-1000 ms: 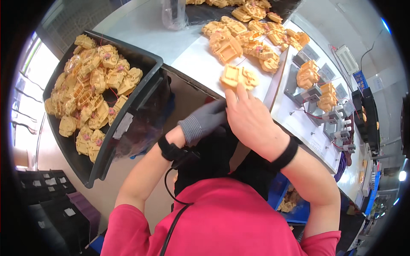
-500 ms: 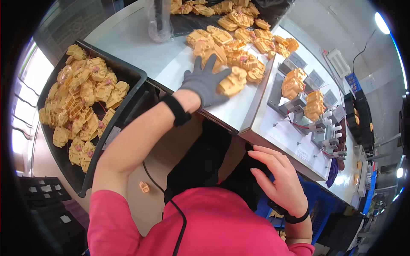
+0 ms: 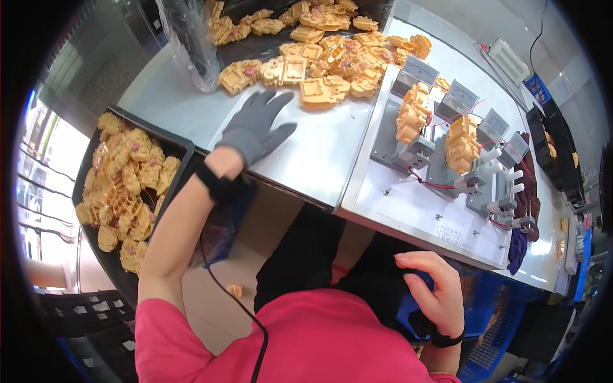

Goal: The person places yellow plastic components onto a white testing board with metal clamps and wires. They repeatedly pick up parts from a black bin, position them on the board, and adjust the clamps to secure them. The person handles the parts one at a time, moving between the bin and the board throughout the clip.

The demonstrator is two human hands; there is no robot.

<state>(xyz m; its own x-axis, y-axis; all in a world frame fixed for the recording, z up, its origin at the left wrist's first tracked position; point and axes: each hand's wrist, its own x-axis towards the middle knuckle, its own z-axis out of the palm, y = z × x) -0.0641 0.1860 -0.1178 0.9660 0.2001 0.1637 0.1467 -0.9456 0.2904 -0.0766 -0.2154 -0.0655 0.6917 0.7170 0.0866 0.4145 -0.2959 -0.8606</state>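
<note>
The person's grey-gloved left hand (image 3: pixel 255 127) reaches forward, palm down, fingers spread; the bare right hand (image 3: pixel 439 288) is held lower, fingers loosely curled, pointing leftward.

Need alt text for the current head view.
Gloved left hand, fingers spread, over the pale worktop, near piled yellow plastic parts. Bare right hand loosely curled, off the worktop. A fixture with two more stands right; a heaped black bin, left.
</note>
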